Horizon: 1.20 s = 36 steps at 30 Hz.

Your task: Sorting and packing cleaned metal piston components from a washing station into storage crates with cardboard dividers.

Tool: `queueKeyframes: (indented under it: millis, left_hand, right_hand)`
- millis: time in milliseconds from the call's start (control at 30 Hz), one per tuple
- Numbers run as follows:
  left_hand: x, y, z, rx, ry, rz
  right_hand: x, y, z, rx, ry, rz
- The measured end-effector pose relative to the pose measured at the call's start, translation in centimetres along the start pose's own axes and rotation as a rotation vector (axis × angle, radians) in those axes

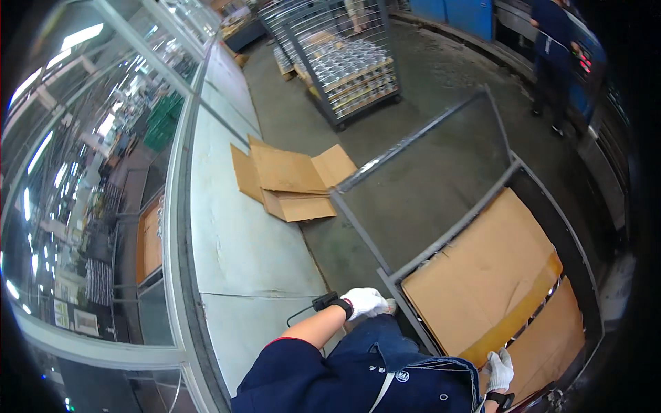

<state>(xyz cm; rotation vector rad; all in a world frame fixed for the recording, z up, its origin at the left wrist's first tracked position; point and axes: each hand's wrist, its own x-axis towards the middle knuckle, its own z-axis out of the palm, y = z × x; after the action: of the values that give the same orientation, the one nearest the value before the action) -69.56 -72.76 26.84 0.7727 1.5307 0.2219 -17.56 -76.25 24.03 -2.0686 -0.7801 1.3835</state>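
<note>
A dark metal-framed cart (pixel 392 277) stands at my right side, with cardboard sheets lying in it. The larger sheet (pixel 475 268) has a strip of brown tape along its near right edge. Beside it lies a second sheet (pixel 551 330), with a narrow dark gap between the two. My right hand (pixel 498 370), in a white glove, is at this gap, its fingers closed on the taped edge of the larger sheet. My left hand (pixel 366 303), also white-gloved, hangs beside the cart's left corner; its fingertips are turned away and hidden.
An unfolded cardboard box (pixel 292 172) lies on the floor against the white wall panel (pixel 241 251). Farther off stands a wire-sided trolley (pixel 358 76) stacked with metal parts. A person (pixel 554 48) in dark clothes stands at a blue machine, far right. Windows (pixel 96 172) run along my left.
</note>
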Motion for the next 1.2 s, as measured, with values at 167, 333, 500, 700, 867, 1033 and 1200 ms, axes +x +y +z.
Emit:
queueKeyframes:
  millis: [167,333,500,700,867,1033,1200]
  left_hand:
    - [-2.1,-2.9,-7.8,0.017,0.405,-0.153]
    - [-2.9,-5.2,-11.3,-0.163,0.583,-0.242]
    - [-4.7,-3.6,-13.1,-0.337,0.728,-0.309]
    - [-2.5,-8.8,-21.2,-0.658,0.868,-0.236]
    - [1.8,-7.6,-32.2,-0.984,0.818,-0.178]
    - [11.3,-11.2,-48.5,-1.169,0.889,-0.14]
    - [20.2,-14.7,-61.5,-1.386,0.898,-0.158]
  right_hand:
    - [0.3,-6.3,4.9,-0.044,0.0,-0.117]
    - [1.6,-14.8,6.7,-0.357,0.034,-0.289]
    - [4.7,-21.3,8.4,-0.494,0.086,-0.369]
    - [3.3,-28.3,16.2,-0.21,-0.01,-0.44]
    - [1.7,-34.8,25.9,-0.043,-0.026,-0.578]
    - [0.5,-39.9,39.1,-0.091,-0.015,-0.629]
    - [-0.8,-42.9,52.1,-0.264,0.053,-0.531]
